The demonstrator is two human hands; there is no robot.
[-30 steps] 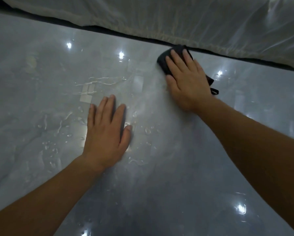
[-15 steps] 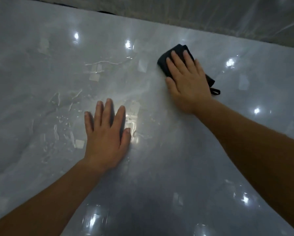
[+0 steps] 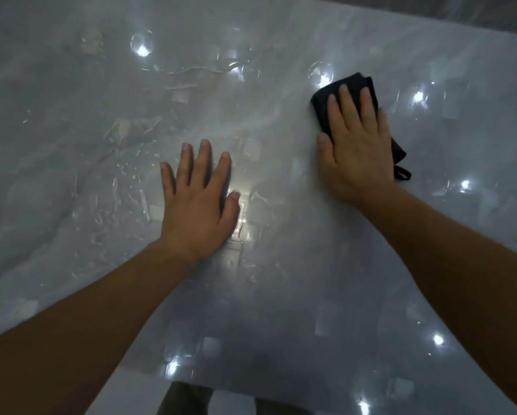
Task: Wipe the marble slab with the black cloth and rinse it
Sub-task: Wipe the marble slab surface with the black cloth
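I see my left hand [image 3: 198,202] lying flat on the pale grey, glossy marble slab [image 3: 281,295], palm down, fingers straight and slightly spread, holding nothing. My right hand [image 3: 356,151] is further out and off to the right of it, also flat, with straight fingers pressing down on the small folded black cloth [image 3: 319,109]. The hand covers most of the cloth. A dark edge shows beyond the fingertips and along the thumb side, and a crumpled corner sticks out past the little-finger side. A thin black hanging loop [image 3: 402,173] of the cloth lies on the slab just beside the right wrist.

The two hands are apart, with bare wet stone between them. Streaks and beads of water [image 3: 116,199] lie on the slab to the left of my left hand and beyond its fingertips. The patch around my right hand looks hazier, with a faint curved smear running off from the thumb side. Bright round light reflections [image 3: 143,50] are scattered over the surface, one just beyond the cloth. A translucent plastic sheet [image 3: 490,13] lies past the slab's far edge, well beyond my right hand.
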